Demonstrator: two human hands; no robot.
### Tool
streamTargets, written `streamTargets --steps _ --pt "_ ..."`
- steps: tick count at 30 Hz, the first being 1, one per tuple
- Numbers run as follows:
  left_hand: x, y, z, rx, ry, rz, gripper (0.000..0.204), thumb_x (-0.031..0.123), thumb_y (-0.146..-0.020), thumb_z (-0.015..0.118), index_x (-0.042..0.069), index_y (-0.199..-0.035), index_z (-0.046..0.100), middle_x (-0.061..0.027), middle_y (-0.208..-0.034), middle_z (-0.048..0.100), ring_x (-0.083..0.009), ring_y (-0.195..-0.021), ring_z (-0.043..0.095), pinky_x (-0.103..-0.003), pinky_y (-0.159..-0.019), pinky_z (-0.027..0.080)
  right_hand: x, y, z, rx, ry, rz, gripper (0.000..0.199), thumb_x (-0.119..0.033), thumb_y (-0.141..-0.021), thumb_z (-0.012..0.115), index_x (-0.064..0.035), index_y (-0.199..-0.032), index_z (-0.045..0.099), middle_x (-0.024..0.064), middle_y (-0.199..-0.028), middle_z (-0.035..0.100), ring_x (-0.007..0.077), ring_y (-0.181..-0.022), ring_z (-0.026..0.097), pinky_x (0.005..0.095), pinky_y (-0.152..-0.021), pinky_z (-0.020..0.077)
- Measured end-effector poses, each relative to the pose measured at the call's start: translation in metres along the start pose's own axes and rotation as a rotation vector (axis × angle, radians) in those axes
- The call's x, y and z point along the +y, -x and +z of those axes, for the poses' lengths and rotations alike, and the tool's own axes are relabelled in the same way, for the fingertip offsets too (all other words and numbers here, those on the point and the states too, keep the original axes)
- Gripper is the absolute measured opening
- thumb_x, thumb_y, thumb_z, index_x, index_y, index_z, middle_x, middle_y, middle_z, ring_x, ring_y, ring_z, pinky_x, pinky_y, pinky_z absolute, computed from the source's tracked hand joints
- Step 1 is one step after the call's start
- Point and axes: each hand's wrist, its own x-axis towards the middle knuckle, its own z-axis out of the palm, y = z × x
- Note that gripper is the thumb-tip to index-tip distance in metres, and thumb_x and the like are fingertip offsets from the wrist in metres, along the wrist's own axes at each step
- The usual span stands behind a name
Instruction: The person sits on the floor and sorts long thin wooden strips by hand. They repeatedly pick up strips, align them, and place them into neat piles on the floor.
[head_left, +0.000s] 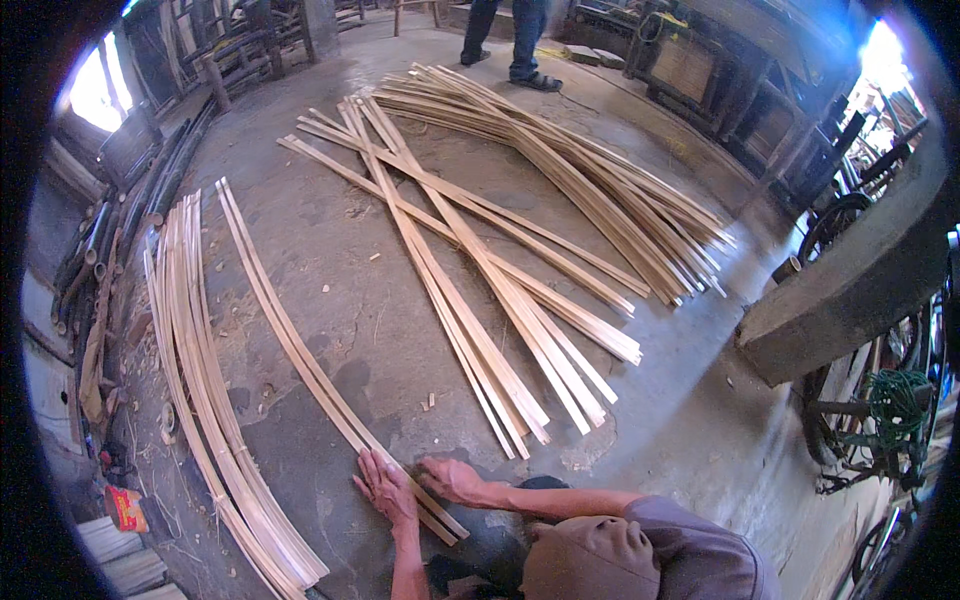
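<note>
The long, pale, flat bamboo strips (pixel 300 350) lie on the grey concrete floor (pixel 660 400), running from the near centre away to the far left. They look light, thin and springy, with edges likely to splinter; pressing the near end flat seems the safest hold. The left hand (pixel 388 492) lies spread on that end; the right hand (pixel 450 480) rests beside it, fingers curled. The strips' near tips are partly hidden beneath the hands.
</note>
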Motion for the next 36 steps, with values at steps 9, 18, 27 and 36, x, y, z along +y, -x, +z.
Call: streamTargets --steps 9,18,27,36 --pt "-0.007 0.005 0.005 0.020 -0.027 0.063 0.052 0.034 -0.103 0.027 0.010 -0.146 0.042 -0.0129 -0.156 0.032 -0.0286 -0.145 0.028 -0.051 -0.119 0.013 -0.022 0.005 0.011 -0.005 0.073 0.038 0.043 -0.030 -0.091 0.054 -0.0116 -0.129 0.044 0.0235 -0.098 0.067 0.0457 -0.089 0.065 0.0560 -0.072 0.0513" --pt "-0.007 0.003 0.003 0.017 -0.041 0.059 0.050 0.032 -0.104 0.026 0.007 -0.143 0.046 -0.0147 -0.155 0.033 -0.0301 -0.144 0.029 -0.050 -0.119 0.014 -0.011 -0.002 0.024 0.007 -0.126 0.136 0.037 -0.025 -0.091 0.052 -0.0077 -0.123 0.050 0.0232 -0.097 0.067 0.0471 -0.087 0.064 0.0550 -0.073 0.0505" --pt "0.000 0.003 -0.014 0.019 -0.121 0.085 0.050 0.026 -0.098 0.042 0.004 -0.142 0.046 -0.0165 -0.156 0.031 -0.0325 -0.144 0.029 -0.051 -0.118 0.017 -0.015 0.009 -0.096 0.305 -0.217 0.208 0.034 -0.033 -0.098 0.052 -0.0048 -0.114 0.060 0.0140 -0.074 0.061 0.0243 -0.066 0.061 0.0379 -0.059 0.0468" --pt "0.008 0.004 -0.005 -0.016 -0.129 0.063 0.051 0.022 -0.096 0.045 0.005 -0.144 0.044 -0.0149 -0.157 0.029 -0.0310 -0.145 0.027 -0.051 -0.118 0.016 0.040 0.013 -0.218 0.634 0.106 -0.073 0.040 -0.034 -0.096 0.057 -0.0161 -0.132 0.056 0.0224 -0.097 0.068 0.0389 -0.081 0.068 0.0462 -0.068 0.0542"
